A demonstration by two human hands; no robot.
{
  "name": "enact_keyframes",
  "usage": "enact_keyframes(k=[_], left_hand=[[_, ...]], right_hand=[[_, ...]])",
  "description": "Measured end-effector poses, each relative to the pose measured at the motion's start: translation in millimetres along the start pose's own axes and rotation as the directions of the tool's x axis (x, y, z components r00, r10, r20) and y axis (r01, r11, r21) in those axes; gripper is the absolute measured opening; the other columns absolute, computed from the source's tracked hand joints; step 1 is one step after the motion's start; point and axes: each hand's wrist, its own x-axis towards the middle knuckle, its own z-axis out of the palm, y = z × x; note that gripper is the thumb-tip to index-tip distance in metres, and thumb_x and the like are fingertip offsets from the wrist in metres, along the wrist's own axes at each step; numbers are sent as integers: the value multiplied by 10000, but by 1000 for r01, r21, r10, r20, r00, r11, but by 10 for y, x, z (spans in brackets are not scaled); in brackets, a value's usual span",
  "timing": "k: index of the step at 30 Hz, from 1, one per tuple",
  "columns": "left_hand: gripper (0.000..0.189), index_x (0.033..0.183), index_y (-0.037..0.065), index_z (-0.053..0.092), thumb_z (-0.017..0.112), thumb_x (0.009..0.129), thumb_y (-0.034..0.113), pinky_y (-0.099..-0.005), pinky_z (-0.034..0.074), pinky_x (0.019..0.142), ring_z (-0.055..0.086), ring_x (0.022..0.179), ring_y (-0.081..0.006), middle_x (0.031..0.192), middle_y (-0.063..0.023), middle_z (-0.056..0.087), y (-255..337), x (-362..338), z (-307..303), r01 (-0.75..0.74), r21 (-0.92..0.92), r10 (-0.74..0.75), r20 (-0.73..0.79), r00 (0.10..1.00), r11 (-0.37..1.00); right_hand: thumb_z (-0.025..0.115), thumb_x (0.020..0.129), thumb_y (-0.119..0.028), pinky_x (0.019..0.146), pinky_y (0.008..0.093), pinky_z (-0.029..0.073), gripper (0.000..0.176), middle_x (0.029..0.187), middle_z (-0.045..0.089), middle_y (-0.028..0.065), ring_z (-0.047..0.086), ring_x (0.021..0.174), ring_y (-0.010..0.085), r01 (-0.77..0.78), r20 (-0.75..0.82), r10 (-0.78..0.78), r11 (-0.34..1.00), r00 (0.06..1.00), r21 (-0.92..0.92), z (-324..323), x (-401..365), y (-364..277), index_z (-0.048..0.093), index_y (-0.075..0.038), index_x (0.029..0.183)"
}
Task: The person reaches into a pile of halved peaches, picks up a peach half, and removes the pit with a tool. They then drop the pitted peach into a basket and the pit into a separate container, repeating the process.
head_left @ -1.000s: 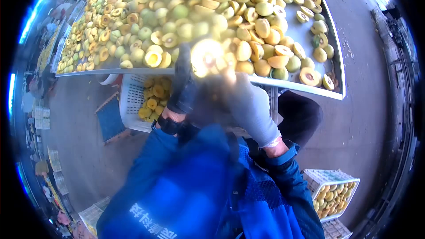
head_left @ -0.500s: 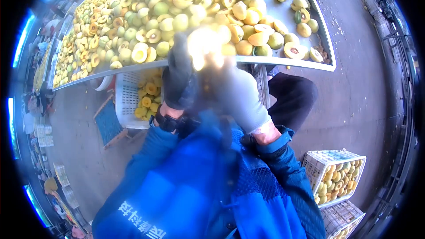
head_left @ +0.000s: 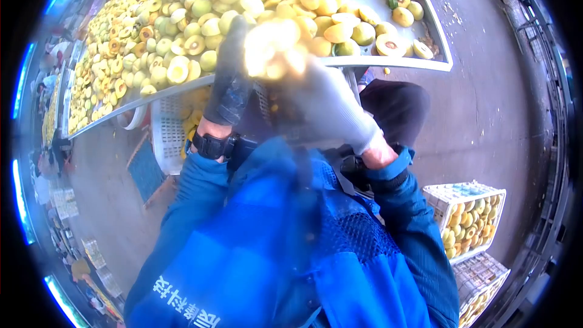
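A dark glove covers my left hand, which is at the near edge of a metal-rimmed table. My right hand, in a pale grey-white glove, is close beside it on the right. Strong glare hides the fingers of both hands and whatever lies between them. Just beyond the hands, halved yellow peaches are heaped across the table, some cut side up with brown centres showing. Whole-looking greenish-yellow ones lie among them.
Below the table's near edge stands a white crate with yellow fruit, beside a blue-topped stool. Stacked white crates of peaches stand on the floor at right. A dark-trousered knee sticks out under the table.
The view has tilted, so the table and the crates at right appear higher. My wrists have moved apart, the left one to the left and the right one slightly to the right.
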Motion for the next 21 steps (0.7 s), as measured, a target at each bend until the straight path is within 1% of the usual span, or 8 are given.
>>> enact_keyframes(k=[4, 7, 9, 11, 14, 15, 16, 21], left_hand=[[629, 1499, -11, 309, 478, 1006, 342, -346, 313, 1120, 414, 1346, -268, 1490, -167, 404, -49, 16, 10, -95, 91, 90, 59, 994, 991], [674, 1487, -9, 338, 450, 996, 438, -360, 344, 1095, 456, 1305, -290, 1462, -180, 431, 102, 87, 150, -167, 248, 162, 41, 986, 954], [681, 1480, -11, 346, 468, 984, 439, -367, 357, 1084, 469, 1289, -300, 1443, -181, 451, 422, 101, 313, -52, 113, 61, -77, 995, 992], [672, 1480, -12, 343, 479, 979, 415, -369, 360, 1083, 471, 1286, -303, 1439, -183, 453, 448, -35, 440, 62, -11, -63, -180, 982, 998], [662, 1480, -14, 339, 495, 970, 378, -371, 364, 1082, 474, 1282, -308, 1433, -186, 457, 393, -113, 407, 132, -121, -154, -206, 966, 984], [659, 1480, -15, 338, 500, 968, 366, -372, 365, 1081, 474, 1280, -309, 1431, -186, 458, 386, -114, 349, 137, -135, -162, -187, 969, 981], [656, 1480, -16, 336, 505, 965, 353, -372, 366, 1081, 475, 1279, -311, 1429, -187, 460, 370, -102, 313, 138, -140, -161, -173, 972, 981], [646, 1479, -19, 329, 532, 951, 292, -376, 373, 1079, 480, 1271, -318, 1419, -192, 466, 368, -104, 253, 119, -123, -136, -142, 980, 985]], right_hand=[[698, 857, -169, 571, 420, 521, 260, 729, 663, 149, 662, 636, 338, -279, -175, 357, 892, 918, 355, -224, 114, -324, 545, -11, 995], [672, 875, -150, 596, 359, 523, 259, 773, 672, 89, 650, 646, 242, -299, 20, 526, 452, 850, 840, -14, 98, -334, 547, 19, 1026], [645, 906, -173, 665, 285, 500, 302, 859, 654, 57, 604, 736, 136, -494, 288, 637, 169, 715, 853, -91, 61, -416, 570, 44, 1102], [627, 921, -189, 656, 274, 492, 330, 860, 638, 46, 592, 748, 117, -410, 251, 566, 171, 785, 896, 117, -61, -335, 571, 43, 1150], [634, 879, -155, 545, 332, 498, 363, 762, 600, 65, 633, 691, 213, -128, -23, 128, 991, 991, 26, -71, -160, -378, 571, -28, 1213], [638, 866, -146, 533, 342, 500, 381, 750, 594, 78, 639, 692, 236, 122, 42, -115, 919, 992, -375, -124, -191, -385, 570, -43, 1227], [646, 836, -141, 530, 371, 508, 313, 723, 598, 109, 640, 656, 279, 10, -35, -14, 994, 999, -111, -134, -203, -417, 586, -80, 1137], [635, 840, -136, 481, 405, 496, 141, 652, 593, 71, 625, 542, 284, 89, 25, -86, 936, 996, -339, -96, -235, -316, 527, -98, 921]])
